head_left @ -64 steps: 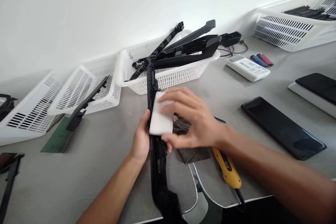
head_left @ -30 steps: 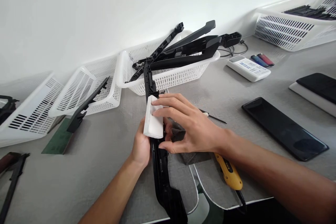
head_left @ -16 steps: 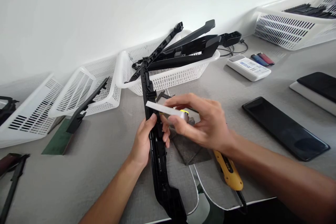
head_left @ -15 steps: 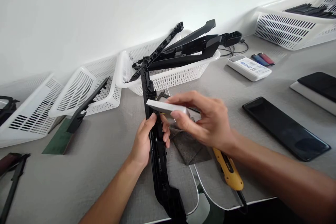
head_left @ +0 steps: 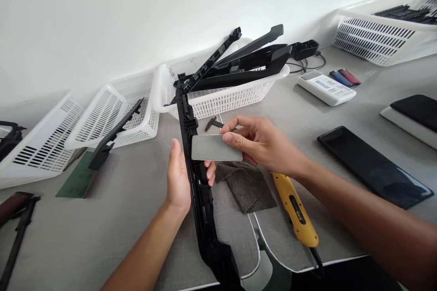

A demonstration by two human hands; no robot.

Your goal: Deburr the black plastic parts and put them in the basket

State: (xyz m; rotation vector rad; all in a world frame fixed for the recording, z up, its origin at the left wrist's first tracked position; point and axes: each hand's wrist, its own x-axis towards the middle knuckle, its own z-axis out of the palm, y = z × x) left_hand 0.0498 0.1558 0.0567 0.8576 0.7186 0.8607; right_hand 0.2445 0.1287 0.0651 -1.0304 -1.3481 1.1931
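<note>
A long black plastic part [head_left: 201,200] stands slantwise in front of me, its upper end over the rim of the middle white basket. Around its middle is my left hand [head_left: 180,182], thumb raised off it on the left, fingertips showing on its right side. My right hand [head_left: 251,141] pinches the right end of a flat grey plate [head_left: 216,148] between thumb and fingers. The plate's broad face shows, and its left end overlaps the black part; whether they touch I cannot tell. A dark grey cloth [head_left: 247,188] lies below my right hand.
A yellow corded tool [head_left: 296,211] lies below my right forearm. Behind stands a white basket [head_left: 232,102] of black parts, with more baskets to both sides. A caliper [head_left: 213,123] lies behind the plate. To the right are a black phone-like slab [head_left: 373,166] and a white device [head_left: 327,87].
The grey plate has turned from nearly edge-on to showing its broad face. My left thumb has lifted from the black part, whose upper end has shifted slightly left.
</note>
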